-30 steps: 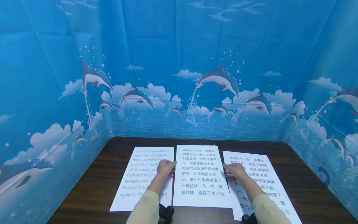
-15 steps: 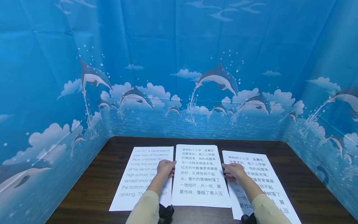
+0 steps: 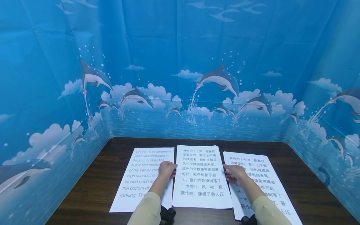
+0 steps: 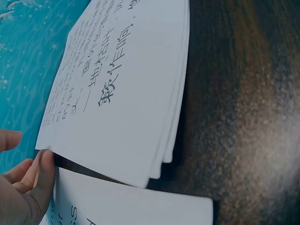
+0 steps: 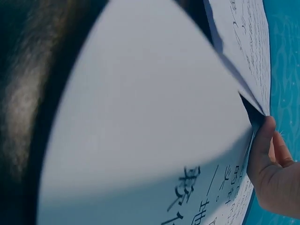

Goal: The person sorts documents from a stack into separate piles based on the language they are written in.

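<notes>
A stack of printed paper sheets (image 3: 202,200) lies between my hands, its lower edges slightly uneven in the left wrist view. My left hand (image 3: 166,169) touches its left edge with the fingertips; in the left wrist view, another digit stands apart from the paper. On the opposite side my right hand (image 3: 236,173) touches the right edge, a fingertip (image 5: 268,125) meeting the side of the pile. Neither hand visibly pinches a sheet. Under the left forearm lies an English-text sheet (image 3: 132,187); beneath the right one is a Chinese-text sheet (image 3: 281,187).
The papers rest on a dark wooden table (image 3: 84,181). A blue dolphin-print curtain (image 3: 168,62) encloses its back and sides. A dark device (image 3: 167,213) shows at the left wrist, another (image 3: 248,220) at the right.
The middle stack's lower end shifted slightly left between the first and second head frames. Both hands keep nearly the same place at its edges.
</notes>
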`<state>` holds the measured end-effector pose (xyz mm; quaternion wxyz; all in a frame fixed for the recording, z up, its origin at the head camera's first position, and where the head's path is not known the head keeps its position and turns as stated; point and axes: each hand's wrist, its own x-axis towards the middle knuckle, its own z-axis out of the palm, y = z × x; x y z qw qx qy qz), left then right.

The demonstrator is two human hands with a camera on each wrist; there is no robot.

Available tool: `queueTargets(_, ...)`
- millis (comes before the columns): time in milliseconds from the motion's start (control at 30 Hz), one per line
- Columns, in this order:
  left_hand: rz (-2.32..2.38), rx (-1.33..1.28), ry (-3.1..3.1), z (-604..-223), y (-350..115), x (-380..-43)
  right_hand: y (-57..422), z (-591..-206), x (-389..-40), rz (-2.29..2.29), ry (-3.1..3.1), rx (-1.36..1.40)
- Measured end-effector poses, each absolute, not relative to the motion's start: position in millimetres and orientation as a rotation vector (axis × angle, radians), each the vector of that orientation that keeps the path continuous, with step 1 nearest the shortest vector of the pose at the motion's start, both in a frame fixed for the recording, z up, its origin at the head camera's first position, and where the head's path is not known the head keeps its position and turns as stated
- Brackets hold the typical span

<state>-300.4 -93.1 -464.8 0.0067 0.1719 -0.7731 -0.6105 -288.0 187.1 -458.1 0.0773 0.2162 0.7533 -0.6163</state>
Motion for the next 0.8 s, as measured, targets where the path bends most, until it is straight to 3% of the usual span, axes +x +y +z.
queueTargets(800,-1.718,0.45,-2.52,-472,-84,-299,175,-468,-288,-1.804,2.361,0.667)
